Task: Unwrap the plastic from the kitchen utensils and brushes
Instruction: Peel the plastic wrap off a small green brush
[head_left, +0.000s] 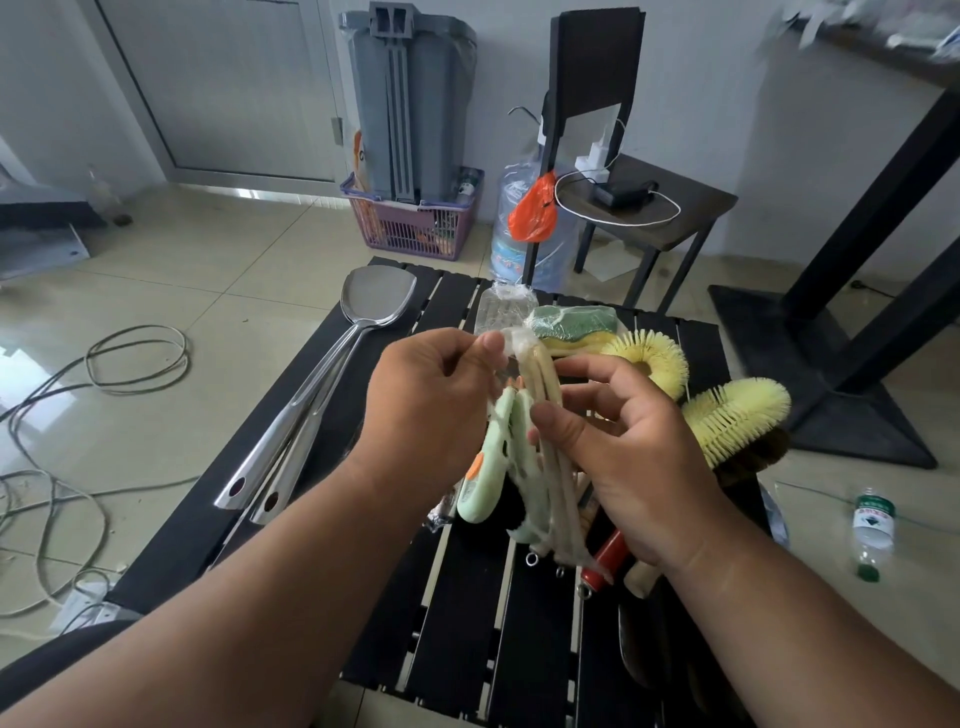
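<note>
Above the black slatted counter (467, 613), the right hand (634, 457) curls its fingers round a bundle of thin brushes (545, 415), while the left hand (431, 405) pinches the clear plastic wrap (514, 340) at its top. Beyond lie yellow bottle brushes (737, 415), wrapped sponges (576, 325) and steel spatulas (332, 374).

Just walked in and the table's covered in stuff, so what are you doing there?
A person is unwrapping a bundle of thin brushes above a black slatted table. The left hand pinches clear plastic wrap at the bundle's top, while the right hand holds the stems. Two steel spatulas lie bare on the left; yellow round brushes and a sponge pack sit on the right.
</note>
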